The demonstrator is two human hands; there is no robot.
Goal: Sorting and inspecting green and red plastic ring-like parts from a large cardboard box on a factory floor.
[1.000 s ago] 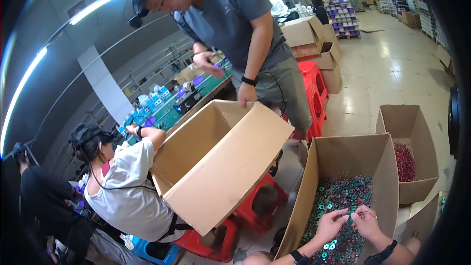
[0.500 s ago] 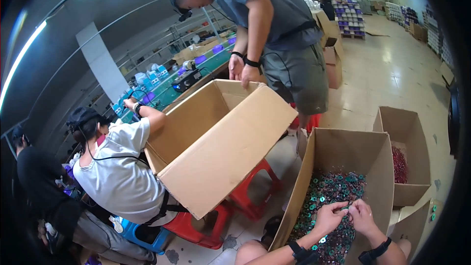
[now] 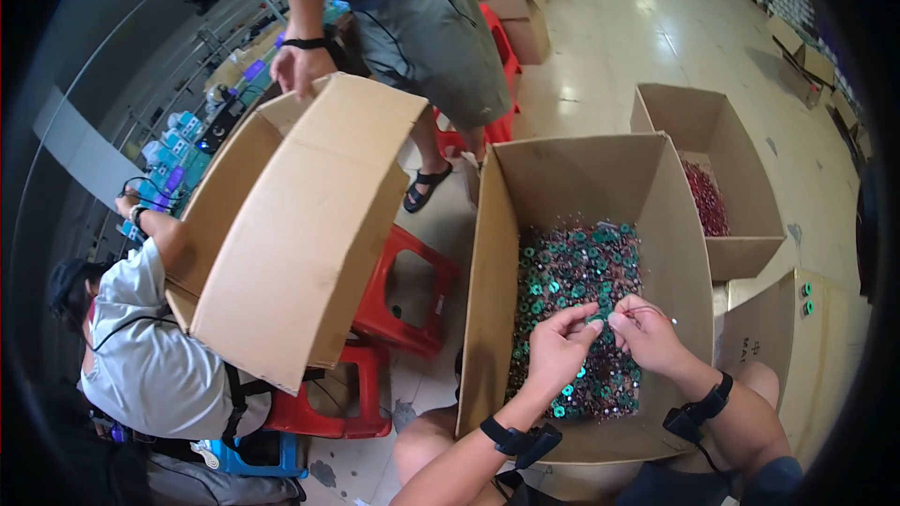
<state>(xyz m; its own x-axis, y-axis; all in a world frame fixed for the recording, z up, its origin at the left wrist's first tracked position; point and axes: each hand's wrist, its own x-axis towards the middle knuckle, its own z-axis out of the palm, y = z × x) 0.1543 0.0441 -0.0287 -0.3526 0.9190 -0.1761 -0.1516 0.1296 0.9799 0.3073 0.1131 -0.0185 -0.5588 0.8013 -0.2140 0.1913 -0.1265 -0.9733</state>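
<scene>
Both of my hands meet over a large open cardboard box [image 3: 586, 157], fingertips nearly touching. My left hand [image 3: 561, 349] is closed in a pinch of thumb and forefinger; what lies between them is too small to make out. My right hand [image 3: 649, 333] pinches too, and a thin reddish wire with a pale tip shows at its fingers. Beneath them lies a heap of small parts [image 3: 586, 267], green discs with holes among dark and reddish bits. A dark strap with a small device is on each of my wrists.
Beyond the box, to the right, stands another carton [image 3: 741, 169] with red parts [image 3: 705, 199]. A person at left holds a big tilted carton [image 3: 309, 197] above red stools [image 3: 403, 290]. Another person in a white shirt [image 3: 155, 347] sits at a bench. A carton flap [image 3: 787, 356] lies close right.
My view has swung down and to the right. The standing person's carton is tilted more steeply, with one hand now visible at its rim. My hands keep pinching close together over the parts.
</scene>
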